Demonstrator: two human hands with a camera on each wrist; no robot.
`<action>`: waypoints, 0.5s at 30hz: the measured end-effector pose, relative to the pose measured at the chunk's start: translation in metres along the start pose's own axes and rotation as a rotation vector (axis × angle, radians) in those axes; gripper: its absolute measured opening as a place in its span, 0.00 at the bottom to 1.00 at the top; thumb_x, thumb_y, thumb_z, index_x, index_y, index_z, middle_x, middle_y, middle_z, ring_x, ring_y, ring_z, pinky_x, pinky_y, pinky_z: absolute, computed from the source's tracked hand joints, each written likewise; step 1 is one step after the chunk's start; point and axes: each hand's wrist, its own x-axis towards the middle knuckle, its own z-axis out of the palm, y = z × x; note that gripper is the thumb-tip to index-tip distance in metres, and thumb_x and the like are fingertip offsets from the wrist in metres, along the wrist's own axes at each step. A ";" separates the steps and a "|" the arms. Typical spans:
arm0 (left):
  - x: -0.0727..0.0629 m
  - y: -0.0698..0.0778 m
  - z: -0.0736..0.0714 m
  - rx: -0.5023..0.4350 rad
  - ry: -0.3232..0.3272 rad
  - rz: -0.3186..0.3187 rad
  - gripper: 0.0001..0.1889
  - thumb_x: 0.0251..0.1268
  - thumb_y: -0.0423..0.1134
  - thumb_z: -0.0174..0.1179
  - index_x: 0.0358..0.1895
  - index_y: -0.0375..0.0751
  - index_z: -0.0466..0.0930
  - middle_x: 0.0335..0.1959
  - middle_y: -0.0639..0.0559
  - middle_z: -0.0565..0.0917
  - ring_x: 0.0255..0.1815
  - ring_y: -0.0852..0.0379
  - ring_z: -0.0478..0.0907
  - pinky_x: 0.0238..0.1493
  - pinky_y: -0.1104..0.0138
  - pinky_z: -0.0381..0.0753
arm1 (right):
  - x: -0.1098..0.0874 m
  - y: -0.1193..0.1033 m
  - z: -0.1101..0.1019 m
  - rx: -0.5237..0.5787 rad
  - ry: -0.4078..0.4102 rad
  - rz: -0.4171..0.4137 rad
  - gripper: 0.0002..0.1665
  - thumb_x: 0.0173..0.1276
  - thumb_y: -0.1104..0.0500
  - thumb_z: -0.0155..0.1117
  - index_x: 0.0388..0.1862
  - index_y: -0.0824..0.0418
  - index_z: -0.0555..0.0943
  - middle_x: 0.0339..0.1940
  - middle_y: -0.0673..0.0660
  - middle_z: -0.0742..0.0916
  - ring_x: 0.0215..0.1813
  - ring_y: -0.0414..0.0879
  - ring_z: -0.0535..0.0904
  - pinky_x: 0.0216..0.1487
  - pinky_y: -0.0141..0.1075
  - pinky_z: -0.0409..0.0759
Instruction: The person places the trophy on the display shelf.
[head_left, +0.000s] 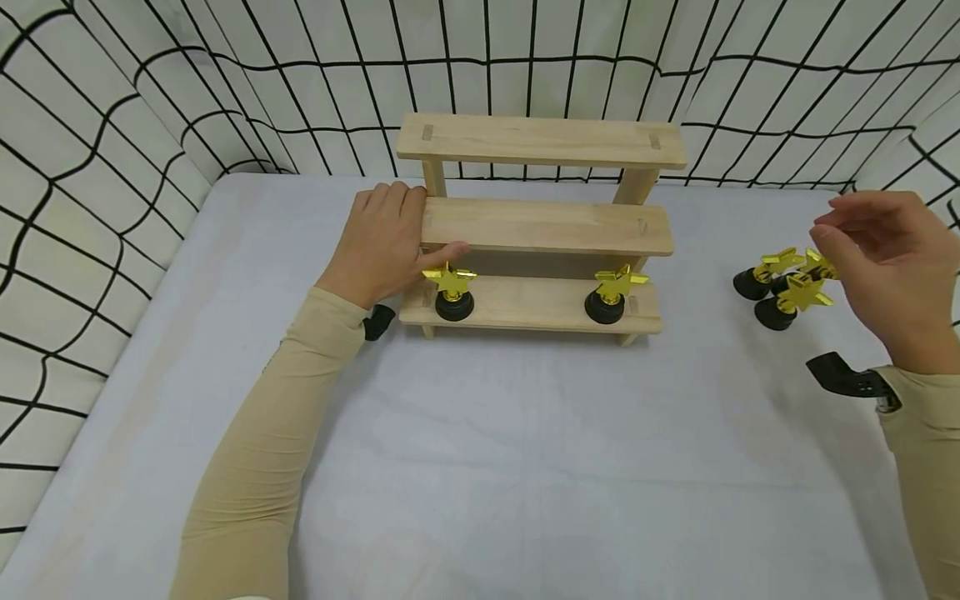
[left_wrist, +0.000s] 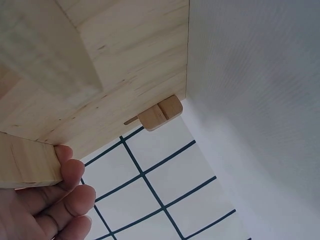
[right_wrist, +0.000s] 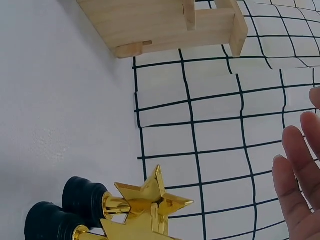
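Observation:
A three-tier wooden shelf (head_left: 547, 227) stands toward the back of the table. My left hand (head_left: 378, 242) grips the left side of its middle board, thumb along the front. In the left wrist view, curled fingers (left_wrist: 80, 202) wrap the board's end. Two gold star trophies with black bases are on the lowest board, one at the left (head_left: 453, 292) and one at the right (head_left: 611, 296). To the right, several more star trophies (head_left: 801, 292) stand in a cluster. My right hand (head_left: 896, 271) is just beside them, fingers loosely bent and holding nothing; the right wrist view shows star trophies (right_wrist: 145, 200) apart from its fingers.
Black wire grid (head_left: 487, 62) runs along the back and left side, right behind the shelf. A white cloth (head_left: 555, 467) covers the table. Dark straps with a black piece (head_left: 847, 379) sit at both wrists.

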 end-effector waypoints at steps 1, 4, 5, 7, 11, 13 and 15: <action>0.000 0.000 0.000 0.000 0.000 0.001 0.45 0.64 0.76 0.55 0.44 0.26 0.75 0.37 0.33 0.80 0.38 0.37 0.77 0.41 0.49 0.74 | 0.000 0.001 -0.001 -0.014 0.005 0.032 0.18 0.72 0.68 0.62 0.59 0.59 0.83 0.40 0.30 0.82 0.44 0.25 0.79 0.50 0.17 0.73; 0.000 0.000 0.000 0.002 0.006 0.007 0.47 0.66 0.78 0.49 0.45 0.26 0.76 0.38 0.33 0.81 0.39 0.37 0.77 0.40 0.49 0.73 | 0.001 0.004 -0.005 -0.044 0.016 0.115 0.19 0.74 0.65 0.62 0.61 0.54 0.82 0.41 0.30 0.81 0.44 0.25 0.79 0.51 0.18 0.72; 0.000 0.000 0.000 0.002 0.007 0.008 0.47 0.66 0.78 0.48 0.45 0.26 0.75 0.39 0.32 0.81 0.39 0.37 0.77 0.41 0.49 0.73 | 0.001 0.005 -0.007 -0.049 0.018 0.143 0.19 0.75 0.65 0.62 0.62 0.53 0.82 0.41 0.30 0.81 0.45 0.25 0.79 0.52 0.18 0.72; 0.000 0.000 0.000 0.001 0.004 0.006 0.46 0.65 0.77 0.51 0.45 0.26 0.75 0.39 0.32 0.81 0.40 0.36 0.77 0.41 0.49 0.73 | 0.000 0.007 -0.008 -0.042 0.027 0.171 0.19 0.75 0.64 0.61 0.63 0.52 0.81 0.42 0.31 0.81 0.45 0.26 0.78 0.52 0.19 0.72; 0.000 0.000 0.000 0.000 0.005 0.003 0.44 0.63 0.74 0.56 0.46 0.26 0.75 0.40 0.32 0.81 0.41 0.36 0.77 0.42 0.49 0.73 | 0.001 0.013 -0.010 -0.028 0.044 0.190 0.20 0.76 0.65 0.60 0.63 0.52 0.81 0.42 0.31 0.81 0.47 0.27 0.78 0.54 0.20 0.71; 0.000 0.000 0.000 -0.001 0.004 0.001 0.44 0.62 0.73 0.58 0.46 0.26 0.75 0.40 0.32 0.81 0.41 0.36 0.77 0.43 0.48 0.73 | 0.001 0.015 -0.011 -0.031 0.050 0.209 0.20 0.76 0.65 0.61 0.63 0.51 0.81 0.42 0.31 0.81 0.47 0.26 0.77 0.55 0.20 0.71; 0.000 0.000 0.000 -0.001 -0.002 -0.001 0.43 0.62 0.73 0.58 0.46 0.26 0.75 0.41 0.32 0.81 0.42 0.36 0.77 0.43 0.48 0.73 | 0.000 0.017 -0.012 -0.029 0.057 0.232 0.20 0.76 0.64 0.61 0.63 0.51 0.80 0.42 0.31 0.81 0.47 0.26 0.77 0.54 0.20 0.71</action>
